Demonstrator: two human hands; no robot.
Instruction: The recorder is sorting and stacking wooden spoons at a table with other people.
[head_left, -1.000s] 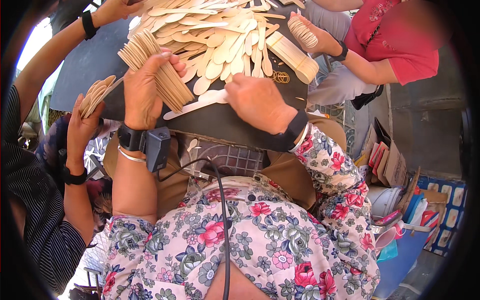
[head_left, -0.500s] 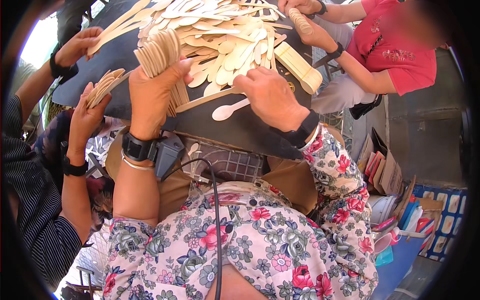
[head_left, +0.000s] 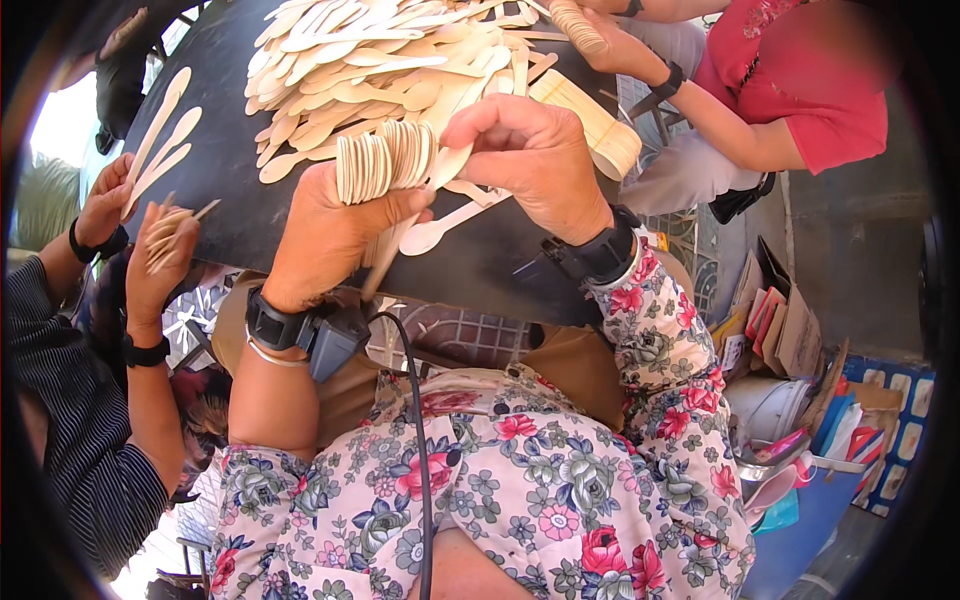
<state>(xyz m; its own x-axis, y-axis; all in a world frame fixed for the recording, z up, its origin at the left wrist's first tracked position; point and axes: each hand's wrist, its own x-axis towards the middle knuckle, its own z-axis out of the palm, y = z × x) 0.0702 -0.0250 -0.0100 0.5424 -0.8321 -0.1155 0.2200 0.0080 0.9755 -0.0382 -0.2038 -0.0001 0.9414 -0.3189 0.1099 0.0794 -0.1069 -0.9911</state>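
1. The left hand [head_left: 325, 235] is clamped on a stacked bundle of flat pale wooden spoons [head_left: 385, 160], bowls fanned upward and handles running down through the fist, held just above the near edge of the dark tabletop [head_left: 250, 215].
2. The right hand [head_left: 530, 160] is pinched, thumb against fingertips, on one more wooden spoon at the right end of the bundle, so the two hands meet at the stack.
3. Judging from this, the step in hand is gathering: a single spoon is being laid against the bundle to lengthen it.
4. A single loose wooden spoon [head_left: 440, 228] lies on the tabletop right under the hands, near the near edge; the big heap of loose wooden spoons [head_left: 380, 60] covers the far middle of the tabletop.
5. The next move probably calls for squaring the new spoon flush with its neighbours, the left grip slackening only enough to take it, since a loose fist could let the fan spill.
6. At the left edge a co-worker's hand [head_left: 160, 260] holds a smaller bundle; at the far right corner another person's hand [head_left: 610, 45] grips a stack, with a finished tied bundle of spoons [head_left: 590, 125] lying beside it.
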